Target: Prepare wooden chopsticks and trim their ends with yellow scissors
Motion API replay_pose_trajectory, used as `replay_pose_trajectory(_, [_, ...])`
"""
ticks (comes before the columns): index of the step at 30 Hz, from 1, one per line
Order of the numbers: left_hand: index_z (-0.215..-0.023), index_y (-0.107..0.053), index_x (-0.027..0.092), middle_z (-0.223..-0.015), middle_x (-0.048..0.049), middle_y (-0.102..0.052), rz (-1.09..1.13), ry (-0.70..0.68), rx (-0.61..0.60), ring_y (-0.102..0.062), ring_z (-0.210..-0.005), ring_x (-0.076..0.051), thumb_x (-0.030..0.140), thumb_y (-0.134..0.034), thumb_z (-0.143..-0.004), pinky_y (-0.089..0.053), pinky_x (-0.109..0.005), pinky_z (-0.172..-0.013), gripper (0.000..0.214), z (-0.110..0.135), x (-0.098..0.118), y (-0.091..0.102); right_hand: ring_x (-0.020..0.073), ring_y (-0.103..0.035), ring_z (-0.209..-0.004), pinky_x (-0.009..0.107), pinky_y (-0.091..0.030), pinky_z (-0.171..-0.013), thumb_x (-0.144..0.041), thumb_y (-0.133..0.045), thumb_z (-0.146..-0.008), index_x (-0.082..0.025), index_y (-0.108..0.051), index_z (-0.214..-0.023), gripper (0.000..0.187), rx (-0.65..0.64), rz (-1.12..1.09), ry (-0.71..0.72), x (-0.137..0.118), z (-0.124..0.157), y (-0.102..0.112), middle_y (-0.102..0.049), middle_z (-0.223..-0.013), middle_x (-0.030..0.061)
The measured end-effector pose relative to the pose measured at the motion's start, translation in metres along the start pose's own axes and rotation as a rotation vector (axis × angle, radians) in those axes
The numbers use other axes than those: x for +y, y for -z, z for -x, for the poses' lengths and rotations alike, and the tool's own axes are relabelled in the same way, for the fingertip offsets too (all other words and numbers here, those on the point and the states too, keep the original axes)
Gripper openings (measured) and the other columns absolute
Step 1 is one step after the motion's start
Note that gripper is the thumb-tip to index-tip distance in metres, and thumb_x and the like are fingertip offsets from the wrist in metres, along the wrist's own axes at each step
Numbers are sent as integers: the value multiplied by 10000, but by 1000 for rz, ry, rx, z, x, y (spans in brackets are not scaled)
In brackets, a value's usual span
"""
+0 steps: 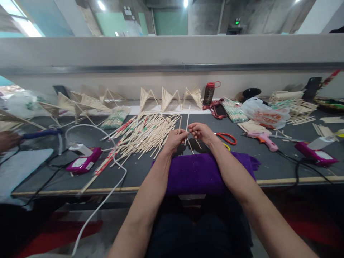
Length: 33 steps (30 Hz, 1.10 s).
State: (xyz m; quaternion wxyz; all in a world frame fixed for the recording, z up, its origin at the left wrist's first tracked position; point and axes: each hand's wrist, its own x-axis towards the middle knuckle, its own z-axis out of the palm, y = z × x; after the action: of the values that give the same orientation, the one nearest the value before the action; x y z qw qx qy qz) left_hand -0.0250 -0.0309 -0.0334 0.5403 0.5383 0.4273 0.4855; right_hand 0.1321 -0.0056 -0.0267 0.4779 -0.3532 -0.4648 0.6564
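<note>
My left hand (175,139) and my right hand (200,132) meet above a purple cloth (197,172) at the table's front edge. Both pinch thin bamboo sticks (187,123) that stand nearly upright between the fingertips. A big loose pile of the same sticks (145,134) lies just left of my hands. Finished fan-shaped stick pieces (168,97) lean against the back wall.
Red-handled scissors (227,137) and a pink glue gun (262,139) lie to the right, with a pink box (317,154) further right. Another pink box (84,161) and a white cable (113,172) sit on the left. Another person's hand (7,140) is at far left. A dark bottle (209,93) stands at the back.
</note>
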Motion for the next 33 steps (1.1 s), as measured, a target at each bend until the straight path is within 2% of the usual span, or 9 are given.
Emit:
replay_pose_trajectory(3, [-668, -586, 129, -497, 44, -485, 3, -1, -1, -364, -393, -25, 363, -727, -627, -240, -179, -396, 277, 0, 0, 0, 64, -506, -515, 164, -372, -399, -125, -569, -583, -115, -651, -803, 234, -30, -63, -53, 1, -1, -2, -605, -665, 5])
replay_pose_trajectory(9, [-657, -582, 122, -481, 40, -478, -39, -1, -9, -361, -392, -29, 365, -724, -629, -236, -185, -401, 283, 1, 2, -1, 66, -499, -493, 173, -370, -386, -236, -590, -650, -113, -634, -754, 166, -34, -89, -107, 0, -2, -4, -578, -620, 1])
replay_pose_trajectory(11, [-638, -564, 126, -469, 45, -470, -53, -14, -9, -364, -389, -33, 350, -714, -632, -243, -187, -406, 269, 1, 1, -1, 60, -490, -480, 168, -367, -385, -276, -635, -652, -122, -625, -735, 175, -43, -25, -50, 2, -2, -4, -573, -600, -12])
replay_pose_trajectory(15, [-631, -540, 138, -458, 50, -469, -102, -33, -11, -375, -391, -44, 339, -699, -636, -262, -192, -417, 256, 0, -1, -1, 46, -458, -429, 162, -379, -390, -306, -709, -614, -138, -615, -713, 216, 33, 141, 75, 7, -2, -3, -562, -546, -36])
replay_pose_trajectory(18, [-627, -541, 142, -455, 50, -474, -168, -46, 1, -377, -389, -49, 355, -681, -647, -276, -199, -424, 255, -1, -3, -1, 53, -446, -388, 174, -381, -371, -305, -676, -633, -143, -607, -671, 180, 79, 277, 122, 7, -2, -4, -552, -499, -36])
replay_pose_trajectory(22, [-624, -554, 146, -435, 47, -478, -265, -77, 41, -394, -388, -64, 353, -667, -650, -296, -207, -428, 238, -2, -5, 0, 58, -400, -315, 176, -315, -319, -272, -624, -659, -161, -558, -593, 145, 164, 446, 198, 4, -1, -7, -467, -393, -61])
replay_pose_trajectory(24, [-635, -561, 148, -437, 48, -481, -265, -79, 54, -399, -388, -67, 356, -667, -649, -300, -206, -426, 233, -3, -6, 1, 52, -386, -314, 176, -301, -315, -275, -610, -668, -163, -548, -589, 151, 181, 385, 221, -1, 0, -6, -452, -406, -67])
replay_pose_trajectory(28, [-646, -573, 151, -433, 47, -480, -289, -75, 79, -403, -379, -69, 355, -664, -651, -302, -204, -414, 224, -5, -10, 4, 29, -374, -376, 163, -332, -353, -269, -635, -653, -160, -548, -652, 139, 219, 56, 222, -13, -1, 5, -486, -525, -64])
replay_pose_trajectory(33, [-650, -570, 156, -439, 52, -478, -327, -56, 11, -398, -372, -67, 337, -675, -639, -282, -204, -400, 210, -2, -9, 2, 25, -351, -376, 151, -285, -330, -277, -588, -720, -172, -460, -622, 193, 237, -194, 162, -23, -6, 29, -493, -548, -53])
